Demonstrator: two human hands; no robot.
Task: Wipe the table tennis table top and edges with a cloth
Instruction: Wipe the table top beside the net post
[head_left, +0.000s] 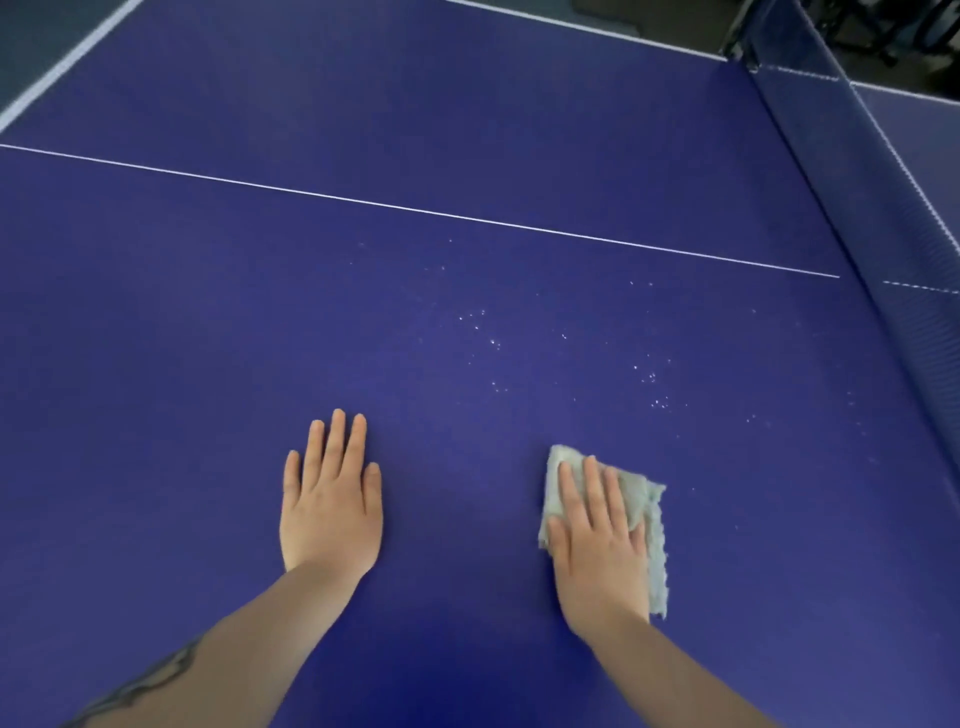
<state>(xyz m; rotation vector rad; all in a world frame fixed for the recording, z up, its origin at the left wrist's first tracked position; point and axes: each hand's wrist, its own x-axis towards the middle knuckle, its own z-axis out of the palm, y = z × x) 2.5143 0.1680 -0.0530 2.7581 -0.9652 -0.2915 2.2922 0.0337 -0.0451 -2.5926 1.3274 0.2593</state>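
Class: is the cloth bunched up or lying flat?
Flat: the cloth lies on the table under the right hand's straight fingers.

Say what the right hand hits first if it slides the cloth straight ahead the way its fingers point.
The right hand, flat on the cloth, points up-table, slightly left. Its path first crosses the scattered white specks on the table top, then the white centre line. Nothing solid appears in the way; the net stays off to the right.

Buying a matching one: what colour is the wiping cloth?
Pale grey-green frayed cloth, head view.
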